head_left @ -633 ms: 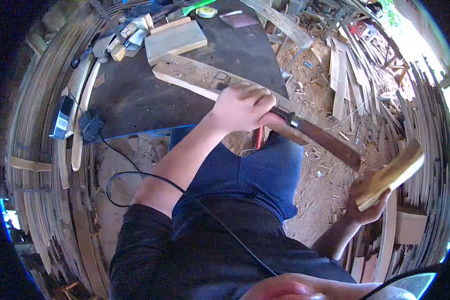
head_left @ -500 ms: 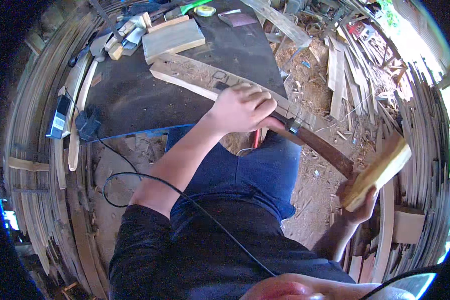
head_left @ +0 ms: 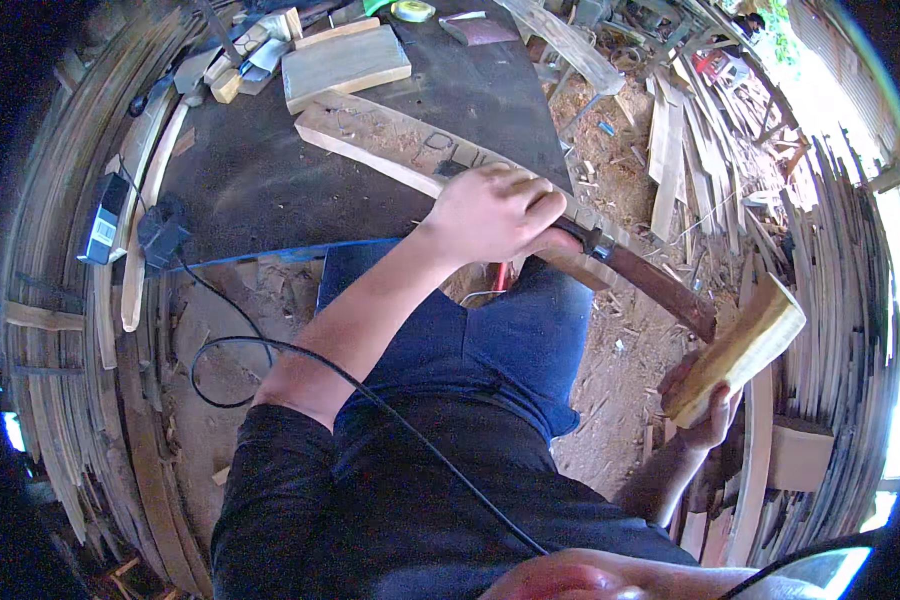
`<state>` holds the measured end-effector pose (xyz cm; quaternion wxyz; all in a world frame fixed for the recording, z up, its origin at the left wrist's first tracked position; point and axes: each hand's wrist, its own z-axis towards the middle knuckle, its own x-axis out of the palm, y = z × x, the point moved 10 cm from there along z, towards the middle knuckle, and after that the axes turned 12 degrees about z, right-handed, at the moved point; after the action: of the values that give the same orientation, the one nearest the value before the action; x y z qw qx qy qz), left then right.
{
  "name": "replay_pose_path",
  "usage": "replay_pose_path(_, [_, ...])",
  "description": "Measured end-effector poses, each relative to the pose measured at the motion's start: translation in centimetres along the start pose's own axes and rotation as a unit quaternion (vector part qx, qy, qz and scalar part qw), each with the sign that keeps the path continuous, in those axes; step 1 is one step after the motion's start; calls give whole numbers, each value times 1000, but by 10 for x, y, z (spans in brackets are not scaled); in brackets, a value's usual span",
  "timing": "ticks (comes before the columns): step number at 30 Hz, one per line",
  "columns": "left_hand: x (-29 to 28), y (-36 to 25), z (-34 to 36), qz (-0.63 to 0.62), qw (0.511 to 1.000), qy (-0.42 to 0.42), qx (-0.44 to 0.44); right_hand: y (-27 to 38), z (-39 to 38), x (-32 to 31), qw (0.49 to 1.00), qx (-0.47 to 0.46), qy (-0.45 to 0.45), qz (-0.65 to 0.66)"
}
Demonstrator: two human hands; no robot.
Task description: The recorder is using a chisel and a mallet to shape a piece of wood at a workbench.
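Observation:
My left hand (head_left: 495, 215) is closed around the reddish curved handle (head_left: 552, 243) of a machete-like tool, above the near edge of a long plank. A dark metal collar (head_left: 597, 243) joins the handle to a long, brown, rusty-looking blade section (head_left: 660, 292) that points right and toward me. Handwritten marks run along the long plank (head_left: 380, 140), which lies diagonally on the dark table. Out to the right, my right hand (head_left: 712, 418) grips a chunky pale-and-brown wood block (head_left: 745, 345) by its lower end. The blade's far tip meets or overlaps the block; contact is unclear.
On the dark table (head_left: 240, 200) lie a thick board (head_left: 345, 65), a tape roll (head_left: 412, 10) and sandpaper-like sheet (head_left: 478, 30). A black adapter (head_left: 162, 235) hangs at its left edge, its cable looping before me. Wood strips (head_left: 840, 250) stack on both sides; shavings litter the floor.
The wood block and my right hand have shifted slightly left and down. My left hand keeps its hold on the handle, and the whole view has moved a little.

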<state>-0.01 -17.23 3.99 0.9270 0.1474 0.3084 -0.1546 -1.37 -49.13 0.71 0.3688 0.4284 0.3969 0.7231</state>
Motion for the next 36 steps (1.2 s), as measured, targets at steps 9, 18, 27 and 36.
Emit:
replay_pose_path(9, [-8, 4, 0, -1, 997, -72, -7, 3, 11, 4, 999, -21, 4, -46])
replay_pose_path(18, [-1, 14, 2, -34, 998, -3, -50, -20, -23, -16, 996, 4, -59, -69])
replay_pose_path(27, [-14, 19, 2, -41, 996, -63, -45, -17, -23, -51, 978, -55, -171, -109])
replay_pose_path(36, [-11, 24, 1, -52, 997, -35, -52, -1, -25, -52, 966, -84, -166, -178])
